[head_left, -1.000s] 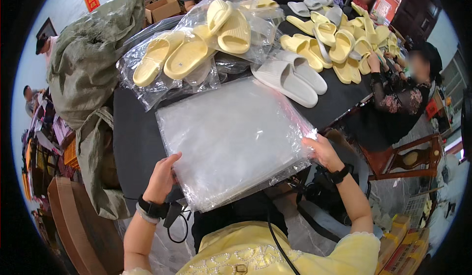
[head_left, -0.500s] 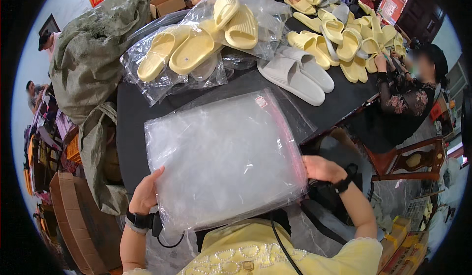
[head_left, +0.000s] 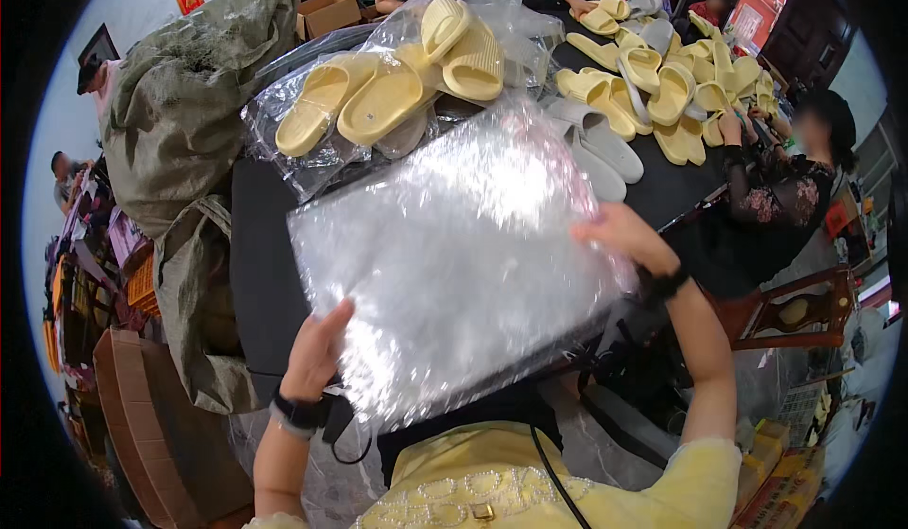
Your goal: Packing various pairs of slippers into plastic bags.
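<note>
A stack of clear plastic bags [head_left: 454, 273] with a pinkish strip along its right side is held up between both hands, tilted and shining with glare. My left hand [head_left: 317, 349] grips its left edge, thumb on top. On the right edge, my right hand [head_left: 624, 236] pinches the stack near the pink strip. Just beyond lie yellow slippers [head_left: 383, 103] on crumpled clear bags [head_left: 270, 132]. A pair of grey slippers [head_left: 605, 155] is partly covered by the raised stack.
Many yellow slippers [head_left: 676, 89] are heaped at the far right of the black table [head_left: 260, 273]. A person in black lace [head_left: 776, 188] sits at the right; another reaches from behind. A green woven sack [head_left: 194, 103] and a cardboard box [head_left: 142, 415] stand left.
The bag stack has been lifted and tilted, its right side swinging up and away. Both hands have moved with it, the right one farther forward. The grey slippers are now partly hidden.
</note>
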The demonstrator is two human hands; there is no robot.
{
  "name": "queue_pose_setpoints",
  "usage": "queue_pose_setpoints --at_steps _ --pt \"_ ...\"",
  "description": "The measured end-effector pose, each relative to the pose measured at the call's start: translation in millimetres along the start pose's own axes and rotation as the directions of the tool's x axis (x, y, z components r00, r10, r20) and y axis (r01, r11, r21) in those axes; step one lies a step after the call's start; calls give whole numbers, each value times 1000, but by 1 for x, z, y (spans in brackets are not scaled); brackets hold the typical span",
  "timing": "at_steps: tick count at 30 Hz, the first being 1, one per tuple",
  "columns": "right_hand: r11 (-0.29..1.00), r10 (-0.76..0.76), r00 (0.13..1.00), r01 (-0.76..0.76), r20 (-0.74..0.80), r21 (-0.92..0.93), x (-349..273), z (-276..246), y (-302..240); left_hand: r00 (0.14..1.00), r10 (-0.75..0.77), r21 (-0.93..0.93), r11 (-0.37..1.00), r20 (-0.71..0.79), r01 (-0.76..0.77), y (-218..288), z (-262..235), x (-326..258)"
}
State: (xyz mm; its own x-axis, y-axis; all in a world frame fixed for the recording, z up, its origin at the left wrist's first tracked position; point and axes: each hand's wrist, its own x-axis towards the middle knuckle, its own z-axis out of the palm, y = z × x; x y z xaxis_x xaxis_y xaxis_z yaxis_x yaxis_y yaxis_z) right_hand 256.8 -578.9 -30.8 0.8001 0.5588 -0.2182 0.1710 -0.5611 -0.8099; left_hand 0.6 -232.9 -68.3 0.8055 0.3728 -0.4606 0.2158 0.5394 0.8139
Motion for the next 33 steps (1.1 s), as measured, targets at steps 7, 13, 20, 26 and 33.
queue_pose_setpoints --at_steps 7,13,20,26,33 --pt "924 21 992 28 121 -382 73 5 32 705 706 822 441 -69 -361 -34 11 47" --pt "984 2 1000 -2 0 -181 79 5 45 994 -95 96 991 52 90 20 28 28" --pt "947 292 929 -313 227 66 90 -9 65 954 -259 -104 956 148 275 19 25 46" --pt "905 4 931 -159 364 395 34 4 25 989 -130 93 988 68 124 19 8 12" --pt "802 9 968 -158 252 577 -30 26 -17 970 228 256 936 89 -243 64 8 -48"
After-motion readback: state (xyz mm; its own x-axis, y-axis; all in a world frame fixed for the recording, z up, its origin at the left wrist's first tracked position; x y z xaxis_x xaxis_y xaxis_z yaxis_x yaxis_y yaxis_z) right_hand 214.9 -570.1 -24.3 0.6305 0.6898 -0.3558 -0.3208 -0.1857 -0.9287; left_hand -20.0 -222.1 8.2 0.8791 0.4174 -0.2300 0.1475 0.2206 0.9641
